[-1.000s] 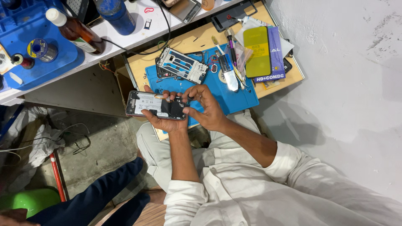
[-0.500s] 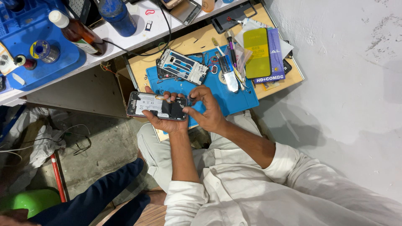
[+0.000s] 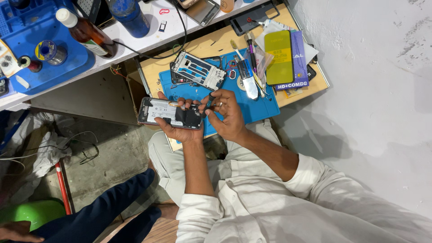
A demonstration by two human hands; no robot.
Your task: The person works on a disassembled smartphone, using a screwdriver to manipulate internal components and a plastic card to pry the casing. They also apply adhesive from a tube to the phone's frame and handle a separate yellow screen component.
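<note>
My left hand (image 3: 180, 130) cradles an opened phone (image 3: 168, 112) from beneath, its inner parts facing up. My right hand (image 3: 225, 114) holds a small dark screwdriver (image 3: 208, 102) with its tip down on the phone's right end. Both hands hover over the near edge of a blue work mat (image 3: 256, 105) on a wooden pull-out tray (image 3: 202, 47). On the mat lies a second phone frame (image 3: 198, 70), stripped and pale.
Tools, a brush and tweezers (image 3: 247, 72) lie on the mat beside a yellow and purple packet (image 3: 285, 60). A blue tray (image 3: 45, 54), a brown bottle (image 3: 85, 31) and a blue can (image 3: 130, 15) stand on the white bench. Another person's dark sleeve (image 3: 99, 216) is at lower left.
The hands and the phone have held almost the same place; the right hand's fingers have shifted slightly on the screwdriver.
</note>
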